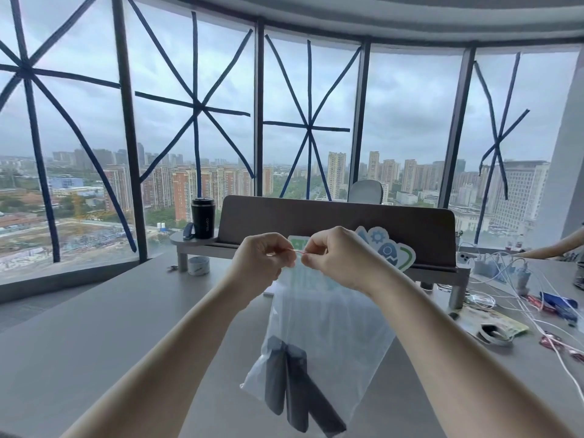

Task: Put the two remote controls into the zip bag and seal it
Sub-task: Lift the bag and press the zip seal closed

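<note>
A clear zip bag (328, 324) hangs in the air above the grey table (110, 327). Two dark remote controls (294, 390) lie at the bottom of the bag, leaning against each other. My left hand (264, 257) and my right hand (335, 254) pinch the bag's red zip strip at the top, fingertips almost touching at the middle. Whether the strip is fully pressed together is hidden by my fingers.
A dark monitor stand (341, 222) runs across the back, with a black coffee cup (203, 218) on its left shelf and a tape roll (198, 265) below. Tangled cables and chargers (521, 292) cover the right side. Another person's arm (556, 246) reaches in at far right.
</note>
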{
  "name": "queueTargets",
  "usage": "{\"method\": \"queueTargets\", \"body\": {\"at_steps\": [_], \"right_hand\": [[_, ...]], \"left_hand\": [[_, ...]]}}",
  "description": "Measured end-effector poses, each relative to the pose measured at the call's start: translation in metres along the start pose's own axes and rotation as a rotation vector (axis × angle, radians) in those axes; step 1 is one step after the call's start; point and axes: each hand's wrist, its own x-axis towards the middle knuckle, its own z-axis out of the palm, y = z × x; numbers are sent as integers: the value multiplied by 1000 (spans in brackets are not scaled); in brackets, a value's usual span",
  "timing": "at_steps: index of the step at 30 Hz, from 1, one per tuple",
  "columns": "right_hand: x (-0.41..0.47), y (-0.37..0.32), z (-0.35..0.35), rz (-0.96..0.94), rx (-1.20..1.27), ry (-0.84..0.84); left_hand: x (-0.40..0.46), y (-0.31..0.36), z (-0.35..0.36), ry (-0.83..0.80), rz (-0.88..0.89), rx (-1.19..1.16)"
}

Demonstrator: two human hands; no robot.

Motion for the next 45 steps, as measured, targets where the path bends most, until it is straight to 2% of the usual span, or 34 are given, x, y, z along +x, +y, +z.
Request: {"method": "queueTargets", "body": {"at_steps": [5,11,22,29,34,37,40,45], "right_hand": [[-10,14,-6,44,-98,67],[-29,31,-13,74,-201,112],[-43,32,-10,55,-283,125],[-46,22,-16,11,-312,220],[-45,20,-15,-36,-266,300],[-26,26,1,-36,-160,342],[16,36,34,43,-15,352],[112,34,93,101,131,336]], "left_hand": [[4,-10,-8,169,26,-79],[7,-19,-20,276,57,-87],[7,-40,-44,370,-24,-184],[7,-43,-52,390,-2,-182],[5,-45,-58,387,9,-217],[9,-61,-66,375,-4,-121],[29,-87,-74,391,-93,3],[100,-128,-114,430,-182,59]]}}
